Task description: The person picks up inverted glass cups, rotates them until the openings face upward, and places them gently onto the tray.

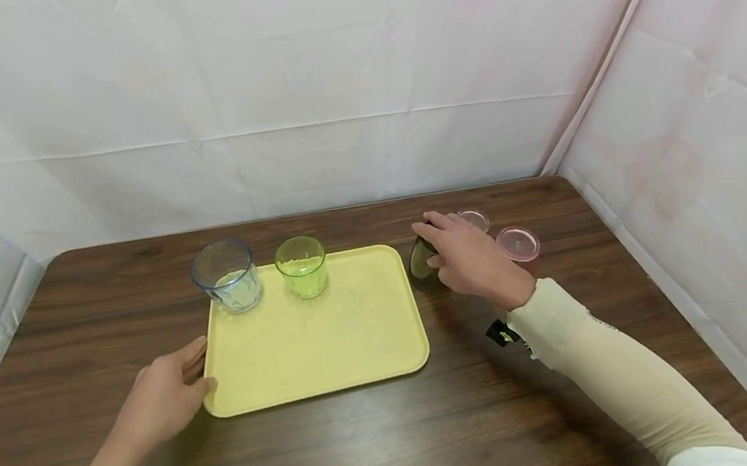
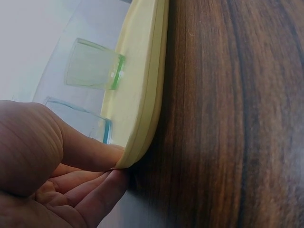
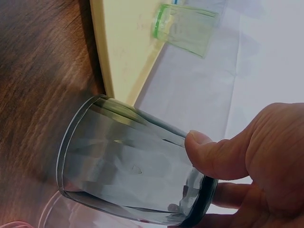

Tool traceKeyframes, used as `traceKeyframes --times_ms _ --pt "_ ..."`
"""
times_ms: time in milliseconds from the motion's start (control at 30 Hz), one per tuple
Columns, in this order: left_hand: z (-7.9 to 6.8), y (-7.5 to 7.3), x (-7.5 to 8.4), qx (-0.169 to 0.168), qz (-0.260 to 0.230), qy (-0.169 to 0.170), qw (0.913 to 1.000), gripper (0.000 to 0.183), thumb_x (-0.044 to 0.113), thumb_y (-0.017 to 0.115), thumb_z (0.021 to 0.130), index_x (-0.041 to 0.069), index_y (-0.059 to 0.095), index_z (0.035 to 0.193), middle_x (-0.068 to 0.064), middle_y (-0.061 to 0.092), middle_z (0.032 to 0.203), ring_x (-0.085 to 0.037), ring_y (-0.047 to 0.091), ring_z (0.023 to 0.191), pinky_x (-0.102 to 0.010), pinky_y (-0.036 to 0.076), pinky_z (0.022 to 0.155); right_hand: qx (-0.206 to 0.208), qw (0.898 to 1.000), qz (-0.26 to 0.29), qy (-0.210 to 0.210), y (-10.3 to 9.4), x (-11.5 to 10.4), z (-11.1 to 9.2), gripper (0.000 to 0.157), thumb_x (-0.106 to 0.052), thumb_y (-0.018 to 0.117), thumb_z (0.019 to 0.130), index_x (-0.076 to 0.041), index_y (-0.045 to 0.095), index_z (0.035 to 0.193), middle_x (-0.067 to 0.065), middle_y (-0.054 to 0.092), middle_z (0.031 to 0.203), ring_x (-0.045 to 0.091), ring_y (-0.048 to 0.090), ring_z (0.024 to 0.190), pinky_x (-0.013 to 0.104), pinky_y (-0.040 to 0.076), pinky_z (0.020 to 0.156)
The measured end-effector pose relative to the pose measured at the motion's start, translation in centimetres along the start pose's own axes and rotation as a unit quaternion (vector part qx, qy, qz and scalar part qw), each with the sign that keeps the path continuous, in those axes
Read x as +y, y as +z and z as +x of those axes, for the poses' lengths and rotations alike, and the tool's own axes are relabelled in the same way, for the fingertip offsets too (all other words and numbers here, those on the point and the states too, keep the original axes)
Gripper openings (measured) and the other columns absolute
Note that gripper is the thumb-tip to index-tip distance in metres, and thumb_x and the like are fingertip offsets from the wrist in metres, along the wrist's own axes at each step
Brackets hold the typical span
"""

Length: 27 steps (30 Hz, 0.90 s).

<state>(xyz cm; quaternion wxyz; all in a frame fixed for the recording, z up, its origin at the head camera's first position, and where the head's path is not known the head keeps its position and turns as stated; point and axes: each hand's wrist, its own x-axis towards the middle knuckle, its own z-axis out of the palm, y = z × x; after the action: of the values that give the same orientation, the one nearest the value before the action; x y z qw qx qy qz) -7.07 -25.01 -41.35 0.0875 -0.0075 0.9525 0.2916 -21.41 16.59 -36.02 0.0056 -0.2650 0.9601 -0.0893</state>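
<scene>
My left hand [image 1: 158, 396] pinches the near left edge of a yellow tray [image 1: 317, 345], the thumb on its rim and fingers below, as the left wrist view shows. On the tray, a blue glass [image 1: 235, 285] stands at the far left corner. A green glass [image 1: 302, 271] stands to its right, near the far edge. Beyond the tray's right side, my right hand [image 1: 468, 257] grips a dark grey glass [image 3: 133, 161] by its base. This glass is upside down, mouth toward the table; whether its rim touches the tabletop I cannot tell.
Two pink glasses, one farther back [image 1: 475, 220] and one to the right [image 1: 518, 244], stand beyond my right hand, partly hidden by it. The brown wooden table [image 1: 368, 446] meets white cloth walls [image 1: 303, 81] at the back and sides.
</scene>
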Motion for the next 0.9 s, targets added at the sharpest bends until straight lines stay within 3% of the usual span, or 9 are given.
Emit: traceKeyframes --times_ms 900 --pt "0.1 -0.2 0.1 -0.011 0.017 0.006 0.9998 0.072 0.011 0.069 0.097 -0.019 0.033 0.152 -0.035 0.044 0.151 -0.048 0.058 0.131 -0.058 0.054 0.098 0.028 0.998 -0.011 -0.057 -2.2 -1.6 -0.8 0.058 -0.002 0.066 0.095 -0.004 0.053 0.151 0.020 0.050 0.157 0.040 0.048 0.146 0.053 0.039 0.123"
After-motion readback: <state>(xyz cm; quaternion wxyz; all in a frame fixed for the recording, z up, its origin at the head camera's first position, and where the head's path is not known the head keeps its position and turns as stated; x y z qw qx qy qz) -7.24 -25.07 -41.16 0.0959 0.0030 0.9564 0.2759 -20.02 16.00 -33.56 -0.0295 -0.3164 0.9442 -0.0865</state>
